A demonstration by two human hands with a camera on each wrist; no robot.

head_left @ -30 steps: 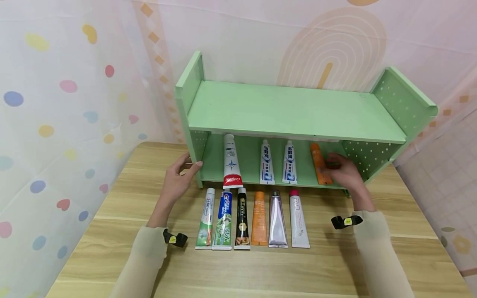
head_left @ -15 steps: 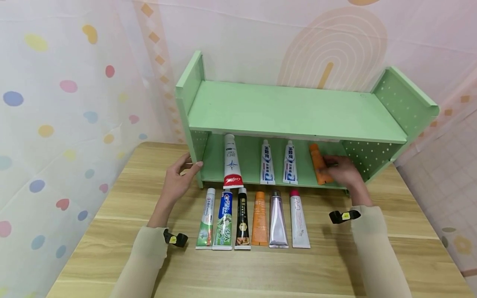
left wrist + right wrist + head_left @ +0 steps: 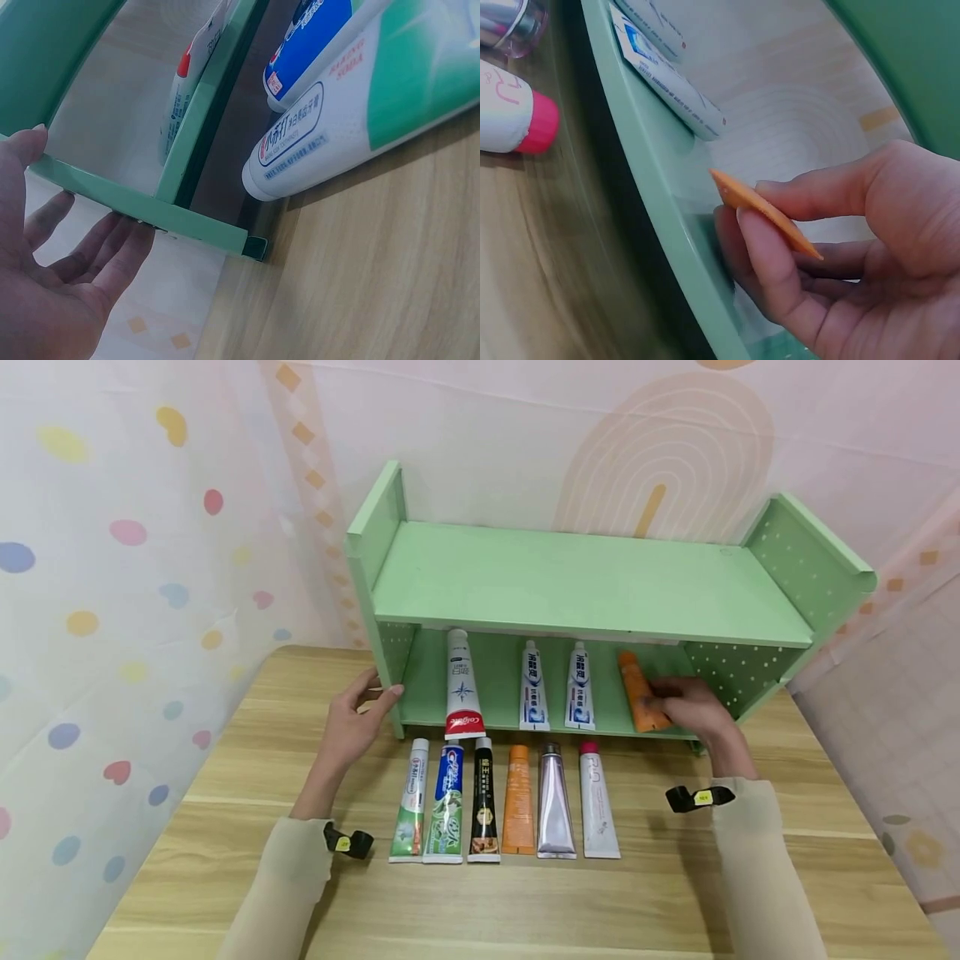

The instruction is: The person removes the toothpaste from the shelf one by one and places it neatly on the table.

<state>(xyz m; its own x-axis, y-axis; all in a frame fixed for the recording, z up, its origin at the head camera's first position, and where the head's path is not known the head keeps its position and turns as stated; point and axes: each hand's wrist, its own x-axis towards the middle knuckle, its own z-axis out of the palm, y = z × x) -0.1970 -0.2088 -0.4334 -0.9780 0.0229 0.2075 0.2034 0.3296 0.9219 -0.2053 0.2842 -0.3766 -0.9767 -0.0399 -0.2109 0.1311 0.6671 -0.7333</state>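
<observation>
In the head view my right hand is at the right end of the lower shelf, pinching an orange toothpaste tube. The right wrist view shows thumb and fingers on the tube's flat crimped end. The tube leans, cap toward the back left. On the other side, my left hand grips the left side panel of the green two-tier shelf, thumb on one face and fingers on the other. A white and red Colgate tube and two blue-and-white tubes lie on the lower tier.
On the wooden table before the shelf lies a row of several tubes: green-white, blue-green, black, orange, silver-pink and white with a pink cap. A patterned cloth hangs behind.
The orange tube in my right hand leans slightly more to the left, its cap end shifted a little that way. My left hand stays on the side panel. The head view has shifted slightly.
</observation>
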